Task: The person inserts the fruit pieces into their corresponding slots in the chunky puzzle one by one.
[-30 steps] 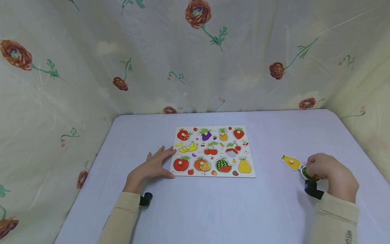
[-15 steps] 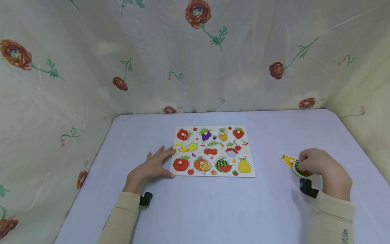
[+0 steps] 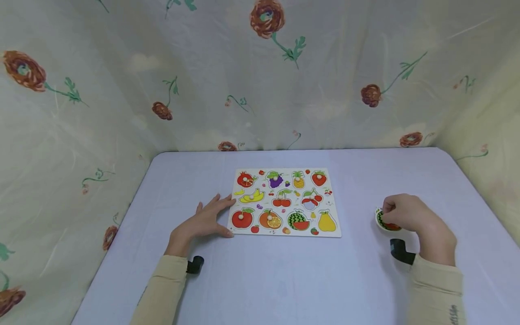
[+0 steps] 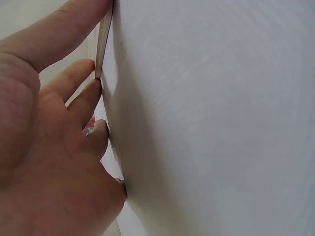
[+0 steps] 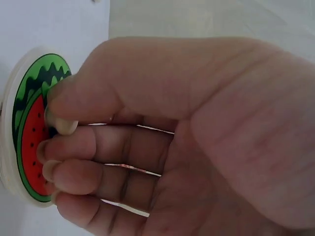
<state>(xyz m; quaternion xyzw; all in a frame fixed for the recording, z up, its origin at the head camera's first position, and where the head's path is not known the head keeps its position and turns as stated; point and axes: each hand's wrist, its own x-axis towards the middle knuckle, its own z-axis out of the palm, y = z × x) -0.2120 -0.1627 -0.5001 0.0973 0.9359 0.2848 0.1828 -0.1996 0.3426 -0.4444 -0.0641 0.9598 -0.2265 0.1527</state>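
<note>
My right hand (image 3: 416,216) pinches the small knob of a round watermelon puzzle piece (image 3: 390,225), right of the board. Up close in the right wrist view, thumb and fingers close on the pale knob (image 5: 65,126), and the watermelon piece (image 5: 33,132) shows its red slice and striped rind. No pear piece shows beside it now; the watermelon and hand cover its earlier spot. My left hand (image 3: 202,222) lies spread, fingertips and thumb at the left edge of the white fruit puzzle board (image 3: 330,205). In the left wrist view straight fingers touch the board's edge (image 4: 103,44).
Several knobbed fruit pieces sit in the board, among them an apple (image 3: 241,219) and an orange (image 3: 270,219). Its watermelon (image 3: 298,221) and pear (image 3: 327,222) pictures show no knob. A flowered curtain (image 3: 195,126) hangs behind the pale table (image 3: 260,280).
My right hand has moved left with the watermelon piece, which now lies over where the pear piece was visible. The left hand and the board have stayed in place.
</note>
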